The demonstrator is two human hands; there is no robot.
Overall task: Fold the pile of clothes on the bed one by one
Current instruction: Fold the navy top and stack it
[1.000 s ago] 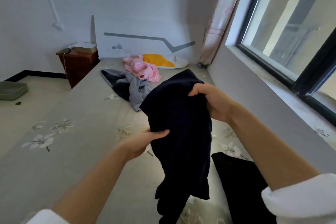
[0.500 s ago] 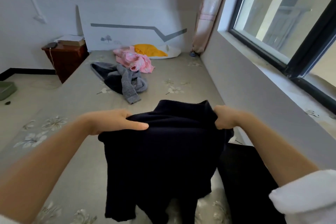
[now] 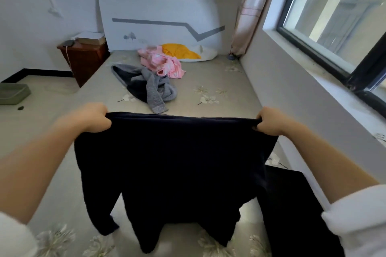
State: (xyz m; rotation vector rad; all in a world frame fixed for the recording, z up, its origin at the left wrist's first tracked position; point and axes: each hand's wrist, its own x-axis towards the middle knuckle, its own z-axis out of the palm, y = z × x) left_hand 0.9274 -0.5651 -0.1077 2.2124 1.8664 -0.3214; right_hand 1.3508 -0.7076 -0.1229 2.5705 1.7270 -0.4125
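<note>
A dark navy garment (image 3: 179, 165) hangs spread out in front of me above the bed (image 3: 208, 81). My left hand (image 3: 94, 118) grips its top left corner, and my right hand (image 3: 269, 121) grips its top right corner, so the top edge is pulled taut between them. Its lower parts dangle toward the sheet. Farther up the bed lie a crumpled grey garment (image 3: 152, 87) and a pink garment (image 3: 161, 62). A black garment (image 3: 296, 210) lies flat on the bed at the lower right, partly hidden by the navy one.
A white pillow with a yellow cloth (image 3: 183, 52) lies at the head of the bed. A brown nightstand (image 3: 83, 58) stands left of the bed. A green tray (image 3: 12, 94) sits on the floor. The wall and window sill (image 3: 325, 81) run along the right.
My hands have moved apart and pulled the navy garment from a bunched hang into a wide, taut spread. The camera view has tilted slightly downward.
</note>
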